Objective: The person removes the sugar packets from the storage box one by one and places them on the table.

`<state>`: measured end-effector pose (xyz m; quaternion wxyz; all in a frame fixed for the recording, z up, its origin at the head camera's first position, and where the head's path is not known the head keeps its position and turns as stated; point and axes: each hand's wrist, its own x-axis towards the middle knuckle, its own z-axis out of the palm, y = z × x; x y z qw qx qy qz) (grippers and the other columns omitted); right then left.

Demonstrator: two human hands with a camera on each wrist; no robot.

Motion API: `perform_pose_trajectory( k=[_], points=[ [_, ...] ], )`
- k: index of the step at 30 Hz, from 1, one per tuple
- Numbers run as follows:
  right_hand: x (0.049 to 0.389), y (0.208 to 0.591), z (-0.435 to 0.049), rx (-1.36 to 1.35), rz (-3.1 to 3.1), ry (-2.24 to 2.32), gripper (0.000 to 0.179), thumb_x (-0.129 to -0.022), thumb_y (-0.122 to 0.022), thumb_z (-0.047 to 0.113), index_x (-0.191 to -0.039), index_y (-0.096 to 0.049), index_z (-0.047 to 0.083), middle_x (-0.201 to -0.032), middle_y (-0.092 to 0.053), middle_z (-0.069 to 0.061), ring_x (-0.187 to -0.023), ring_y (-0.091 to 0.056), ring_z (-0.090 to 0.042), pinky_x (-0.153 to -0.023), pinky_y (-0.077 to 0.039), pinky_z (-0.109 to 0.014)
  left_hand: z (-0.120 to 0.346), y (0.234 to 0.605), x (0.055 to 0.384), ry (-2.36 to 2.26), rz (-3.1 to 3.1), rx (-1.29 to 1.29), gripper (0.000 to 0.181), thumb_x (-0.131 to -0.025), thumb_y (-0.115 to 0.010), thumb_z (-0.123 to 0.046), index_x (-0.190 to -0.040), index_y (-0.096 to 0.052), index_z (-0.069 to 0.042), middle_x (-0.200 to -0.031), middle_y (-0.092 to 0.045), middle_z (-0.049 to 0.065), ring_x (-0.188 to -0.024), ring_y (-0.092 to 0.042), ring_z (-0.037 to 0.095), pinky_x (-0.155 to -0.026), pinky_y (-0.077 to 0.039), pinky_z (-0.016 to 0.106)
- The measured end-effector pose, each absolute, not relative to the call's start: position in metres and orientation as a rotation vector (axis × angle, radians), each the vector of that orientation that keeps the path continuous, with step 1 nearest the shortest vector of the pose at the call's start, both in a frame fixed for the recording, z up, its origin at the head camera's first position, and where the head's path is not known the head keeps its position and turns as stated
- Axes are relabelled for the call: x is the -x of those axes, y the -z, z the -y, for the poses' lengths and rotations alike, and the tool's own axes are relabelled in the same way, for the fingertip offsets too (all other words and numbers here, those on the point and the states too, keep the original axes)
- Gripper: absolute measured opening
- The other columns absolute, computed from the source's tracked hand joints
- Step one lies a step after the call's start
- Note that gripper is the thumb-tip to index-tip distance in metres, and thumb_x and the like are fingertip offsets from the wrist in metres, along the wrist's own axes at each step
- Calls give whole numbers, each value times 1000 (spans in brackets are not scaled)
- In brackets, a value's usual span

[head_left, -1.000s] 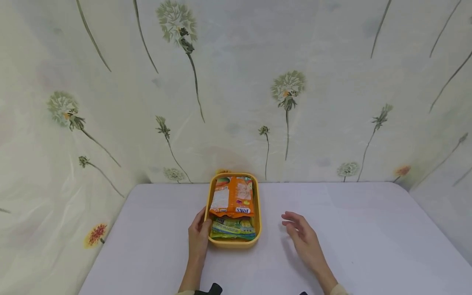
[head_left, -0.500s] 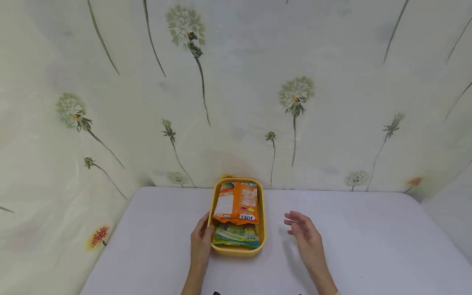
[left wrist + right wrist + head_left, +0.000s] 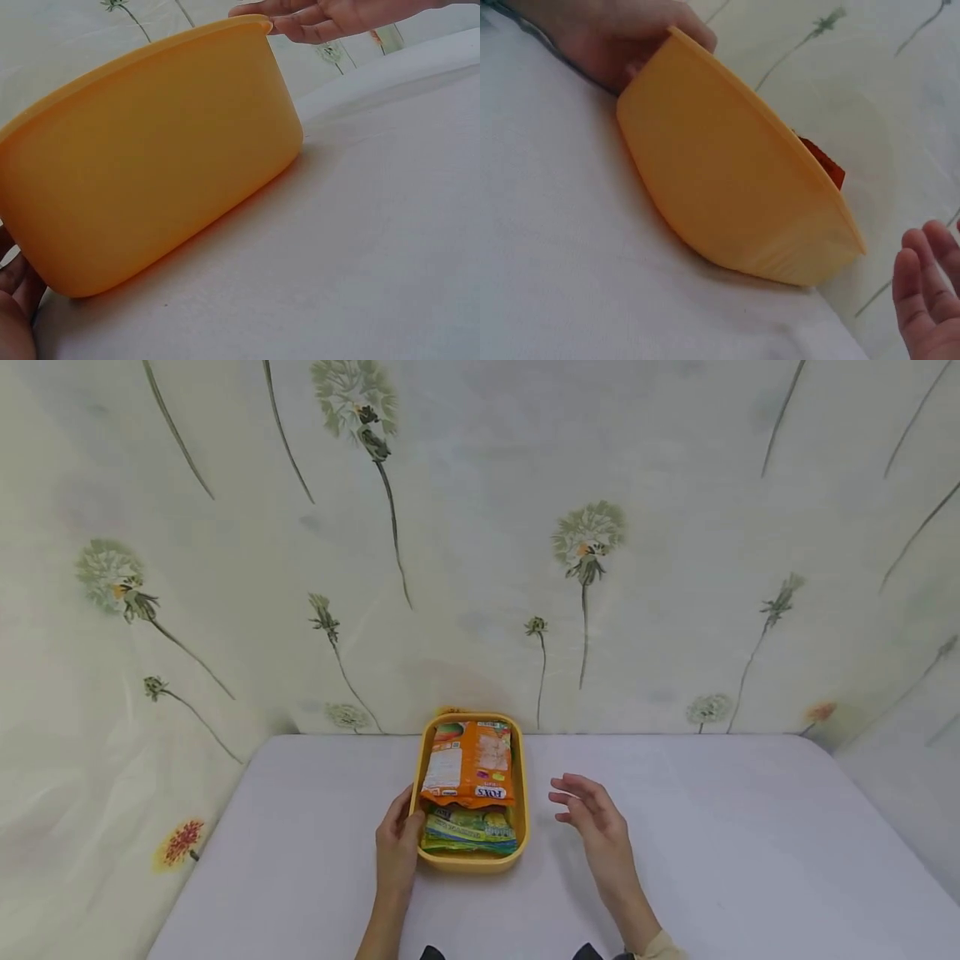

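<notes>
plainly, the yellow tub (image 3: 472, 864) is held from one side only

on the left, the left hand (image 3: 397, 843) grips the tub's left wall towards its near corner, thumb by the rim. next comes the tub itself, by the table's (image 3: 750, 843) far edge and left of that edge's middle, its long axis running from near to far. inside, an orange packet (image 3: 468, 764) overlaps a green packet (image 3: 468, 832) at the near end. to the right, the right hand (image 3: 597, 824) holds nothing, fingers relaxed and apart from the tub, which lies to its left; the left hand is the nearer.
</notes>
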<state>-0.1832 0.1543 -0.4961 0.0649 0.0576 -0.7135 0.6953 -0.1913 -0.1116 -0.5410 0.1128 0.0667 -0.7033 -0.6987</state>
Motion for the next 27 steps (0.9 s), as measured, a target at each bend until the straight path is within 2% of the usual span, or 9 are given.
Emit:
perform_pose_trajectory(
  k=[8, 14, 18, 22, 27],
  points=[
    [187, 488, -144, -160, 2179, -2308, 43, -95, -54, 30, -133, -44, 13, -137, -49, -18, -115, -60, -20, -90, -54, -28, 112, 540, 192, 2054, 2043, -224, 41, -95, -50, -12, -136, -50, -14, -141, -49, 7, -131, -47, 20, -102, -42, 21],
    [187, 475, -139, -111, 2152, -2512, 45, -96, -52, 29, -137, -39, 15, -145, -42, -13, -128, -49, -30, -97, -50, -31, 109, 541, 194, 2056, 2068, -225, 41, -95, -50, -11, -136, -50, -14, -140, -50, 7, -131, -47, 21, -105, -42, 28],
    [185, 465, -137, -137, 2183, -2547, 46, -97, -51, 29, -139, -36, 17, -149, -36, -11, -133, -43, -32, -102, -46, -34, 105, 542, 195, 2041, 2095, -228, 41, -94, -51, -11, -135, -51, -14, -140, -51, 7, -129, -49, 21, -104, -43, 30],
    [182, 458, -133, -186, 2208, -2555, 48, -97, -49, 27, -142, -34, 15, -153, -27, -13, -138, -35, -35, -109, -38, -41, 105, 540, 195, 2029, 2113, -236, 41, -94, -51, -11, -136, -50, -14, -140, -51, 6, -128, -49, 20, -103, -44, 29],
    [180, 449, -126, -343, 2208, -2680, 54, -99, -43, 23, -147, -22, 11, -157, -12, -14, -144, -18, -38, -116, -21, -53, 108, 541, 194, 2030, 2104, -270, 42, -95, -50, -11, -137, -49, -14, -142, -49, 8, -130, -48, 20, -103, -43, 28]
  ],
)
